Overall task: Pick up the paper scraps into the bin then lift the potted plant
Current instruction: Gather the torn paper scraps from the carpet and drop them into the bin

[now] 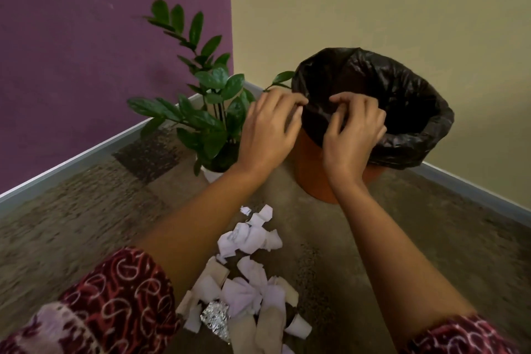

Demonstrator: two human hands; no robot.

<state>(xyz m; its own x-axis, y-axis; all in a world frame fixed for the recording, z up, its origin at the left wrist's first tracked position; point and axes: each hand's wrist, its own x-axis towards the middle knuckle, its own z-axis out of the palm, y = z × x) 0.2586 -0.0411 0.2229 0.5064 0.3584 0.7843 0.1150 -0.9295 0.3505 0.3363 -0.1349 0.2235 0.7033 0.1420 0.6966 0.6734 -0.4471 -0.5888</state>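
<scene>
Head view, left to right: a maroon patterned sleeve (115, 302) fills the lower left corner, blurred and cut off by the frame edge. Beyond it the potted plant (207, 112) stands on the carpet (86, 210) in the corner, against the purple wall (86, 37). It has dark glossy leaves on upright stems, and its white pot (211, 175) is mostly hidden behind the left forearm.

Paper scraps (253, 238) lie in a loose heap on the carpet between the two forearms. They are white, pale lilac and beige, crumpled, and the nearest ones are cut off at the bottom edge. One scrap carries faint grey marks, too blurred to read. A crumpled bit of foil (215, 319) sits among them.

The left hand (270, 129) has bent fingers whose tips are at the rim of the black liner (416, 112); I cannot tell whether they pinch it. The orange bin (310, 175) stands just right of the plant, one leaf touching the liner.

The right hand (353, 135) curls over the bin's near rim, and whether it holds anything cannot be told.
</scene>
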